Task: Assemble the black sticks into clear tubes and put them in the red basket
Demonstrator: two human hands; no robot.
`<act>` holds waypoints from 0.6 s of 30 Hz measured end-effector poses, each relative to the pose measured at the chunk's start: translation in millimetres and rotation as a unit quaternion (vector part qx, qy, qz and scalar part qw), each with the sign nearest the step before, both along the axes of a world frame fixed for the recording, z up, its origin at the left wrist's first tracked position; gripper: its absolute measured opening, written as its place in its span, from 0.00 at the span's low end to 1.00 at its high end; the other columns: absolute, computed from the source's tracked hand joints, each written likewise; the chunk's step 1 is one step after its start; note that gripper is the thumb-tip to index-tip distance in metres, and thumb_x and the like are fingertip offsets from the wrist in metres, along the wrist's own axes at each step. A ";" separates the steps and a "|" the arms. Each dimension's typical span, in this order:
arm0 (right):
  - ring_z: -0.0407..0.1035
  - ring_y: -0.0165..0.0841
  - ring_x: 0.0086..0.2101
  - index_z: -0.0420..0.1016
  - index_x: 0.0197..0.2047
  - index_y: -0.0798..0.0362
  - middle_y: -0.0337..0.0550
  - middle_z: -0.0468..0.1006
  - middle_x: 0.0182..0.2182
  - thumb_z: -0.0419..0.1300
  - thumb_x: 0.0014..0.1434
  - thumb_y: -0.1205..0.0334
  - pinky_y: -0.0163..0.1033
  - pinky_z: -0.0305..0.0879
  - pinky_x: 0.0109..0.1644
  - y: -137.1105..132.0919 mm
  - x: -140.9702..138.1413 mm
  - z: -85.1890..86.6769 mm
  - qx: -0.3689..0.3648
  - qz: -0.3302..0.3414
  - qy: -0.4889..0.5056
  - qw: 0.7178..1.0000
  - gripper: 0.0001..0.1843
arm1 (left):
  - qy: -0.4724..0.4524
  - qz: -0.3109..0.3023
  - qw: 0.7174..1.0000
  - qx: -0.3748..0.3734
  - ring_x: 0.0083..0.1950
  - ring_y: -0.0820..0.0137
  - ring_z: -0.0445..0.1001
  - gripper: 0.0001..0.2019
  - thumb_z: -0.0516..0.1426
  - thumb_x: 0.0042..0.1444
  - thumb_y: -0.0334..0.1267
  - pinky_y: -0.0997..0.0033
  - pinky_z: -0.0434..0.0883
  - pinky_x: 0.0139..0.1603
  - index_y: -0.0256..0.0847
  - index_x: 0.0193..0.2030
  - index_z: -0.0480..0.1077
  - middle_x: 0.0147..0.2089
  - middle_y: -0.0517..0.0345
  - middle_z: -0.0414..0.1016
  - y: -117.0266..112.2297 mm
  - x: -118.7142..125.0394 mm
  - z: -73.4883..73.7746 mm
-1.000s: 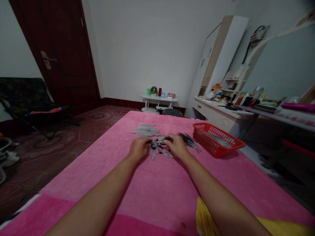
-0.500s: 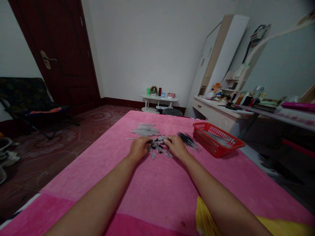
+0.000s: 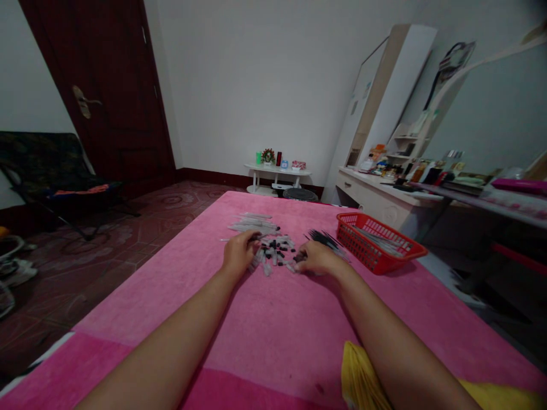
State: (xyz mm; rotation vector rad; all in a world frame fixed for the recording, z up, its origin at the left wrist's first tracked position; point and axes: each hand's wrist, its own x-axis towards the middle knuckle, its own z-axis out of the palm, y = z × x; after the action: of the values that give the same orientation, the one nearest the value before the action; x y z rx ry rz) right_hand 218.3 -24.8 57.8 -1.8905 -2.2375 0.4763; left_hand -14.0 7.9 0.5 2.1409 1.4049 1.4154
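Clear pen caps with black parts [image 3: 273,253] lie in a loose pile between my two hands on the pink cloth [image 3: 273,330]. At the pile's left edge my left hand [image 3: 240,251] is closed, its fingertips around something too small to make out. My right hand [image 3: 317,257] rests low at the pile's right side, fingers pinched together over a small dark piece that I cannot name. Behind my left hand lies a bundle of whitish clear pen barrels [image 3: 254,223]. Thin black pen refills [image 3: 325,238] lie just beyond my right hand, partly hidden by it.
A red plastic basket [image 3: 376,259] with long thin sticks [image 3: 380,239] in it stands to the right. Yellow cloth [image 3: 361,373] lies by my right forearm. Beyond are a low white table [image 3: 277,169] and a cluttered dressing table [image 3: 384,191].
My hands were close together over the pile and have moved apart. The right one has gone right and nearer to me, the left one slightly left, so more caps show between them.
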 end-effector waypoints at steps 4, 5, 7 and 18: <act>0.67 0.31 0.25 0.75 0.23 0.51 0.39 0.76 0.22 0.67 0.39 0.61 0.33 0.51 0.25 -7.2 -5.3 4.9 0.001 -0.009 -0.080 0.997 0.06 | -0.147 -0.012 0.989 0.003 0.44 0.66 0.77 0.14 0.54 0.53 0.32 0.65 0.72 0.48 0.39 0.46 0.74 0.44 0.52 0.79 8.1 1.0 -3.7; 0.67 0.31 0.25 0.75 0.22 0.51 0.40 0.76 0.22 0.67 0.40 0.61 0.34 0.51 0.25 -8.2 -6.5 5.8 0.006 -0.009 -0.090 0.996 0.05 | -0.180 -0.017 0.984 0.000 0.43 0.66 0.77 0.13 0.54 0.53 0.33 0.65 0.73 0.48 0.38 0.44 0.73 0.43 0.52 0.79 8.7 1.7 -3.3; 0.67 0.32 0.24 0.73 0.20 0.51 0.41 0.75 0.21 0.65 0.41 0.64 0.34 0.50 0.25 -8.9 -6.9 6.8 0.014 -0.007 -0.097 0.995 0.04 | -0.240 -0.039 0.970 -0.010 0.41 0.66 0.78 0.11 0.55 0.53 0.34 0.64 0.73 0.47 0.37 0.43 0.72 0.40 0.52 0.79 7.5 3.5 -0.7; 0.69 0.30 0.25 0.78 0.29 0.57 0.42 0.78 0.23 0.59 0.46 0.73 0.31 0.58 0.28 6.1 -16.0 -3.0 0.104 0.022 0.173 0.979 0.07 | -0.486 -0.154 0.852 -0.124 0.41 0.64 0.79 0.20 0.63 0.48 0.45 0.66 0.76 0.38 0.40 0.41 0.60 0.41 0.50 0.78 -9.6 17.3 19.2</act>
State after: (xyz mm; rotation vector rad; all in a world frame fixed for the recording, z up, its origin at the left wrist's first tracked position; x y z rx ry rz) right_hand 202.3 -18.7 54.8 -1.5260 -2.0166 0.5102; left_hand 3.4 -1.7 19.7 1.0843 0.7346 1.6700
